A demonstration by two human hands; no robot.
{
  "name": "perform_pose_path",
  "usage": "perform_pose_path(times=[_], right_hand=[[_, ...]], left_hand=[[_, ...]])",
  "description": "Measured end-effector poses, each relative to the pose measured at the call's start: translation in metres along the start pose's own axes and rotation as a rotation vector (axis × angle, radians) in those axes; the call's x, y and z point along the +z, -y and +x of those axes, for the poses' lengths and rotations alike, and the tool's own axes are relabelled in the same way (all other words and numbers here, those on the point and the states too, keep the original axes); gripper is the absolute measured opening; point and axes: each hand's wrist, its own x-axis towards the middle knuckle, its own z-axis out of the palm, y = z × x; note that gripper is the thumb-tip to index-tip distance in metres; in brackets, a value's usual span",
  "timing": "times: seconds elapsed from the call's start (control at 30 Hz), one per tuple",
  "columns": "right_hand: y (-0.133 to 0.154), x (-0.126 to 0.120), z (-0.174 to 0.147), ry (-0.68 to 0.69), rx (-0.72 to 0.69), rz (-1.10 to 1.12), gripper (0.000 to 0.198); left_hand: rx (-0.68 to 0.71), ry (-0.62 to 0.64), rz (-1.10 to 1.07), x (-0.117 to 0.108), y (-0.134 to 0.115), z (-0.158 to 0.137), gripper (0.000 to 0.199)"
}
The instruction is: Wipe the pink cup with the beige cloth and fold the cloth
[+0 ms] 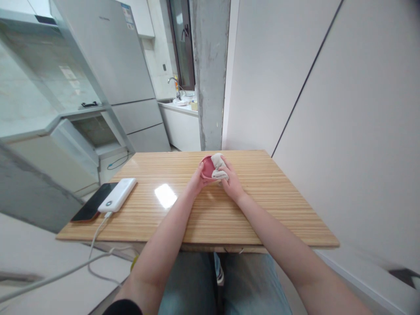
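Over the far middle part of the table, my left hand [197, 178] grips the left rim of a small pink bowl [207, 168]. The bowl is tilted so that its inside faces me. A whitish cloth [218, 164] is bunched in my right hand [232, 180], whose fingers press it against the bowl's right side. The cloth hides that part of the bowl.
On the wooden table [262, 197], a white power bank [117, 195] lies at the left, partly over a dark phone [94, 202]. A white cable [95, 238] runs from the power bank past the table's near edge. A pale wall [315, 131] stands to the right.
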Motion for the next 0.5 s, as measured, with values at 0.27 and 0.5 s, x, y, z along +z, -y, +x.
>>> perform_pose_path(times=[0.27, 0.5], right_hand=[[0.001, 0.008, -0.001, 0.049, -0.058, -0.022, 0.047], [-0.008, -0.006, 0.001, -0.076, 0.004, -0.016, 0.029]], left_hand=[[0.078, -0.069, -0.214, 0.002, 0.004, 0.007, 0.05], [0.011, -0.045, -0.028, -0.002, 0.005, 0.003, 0.062]])
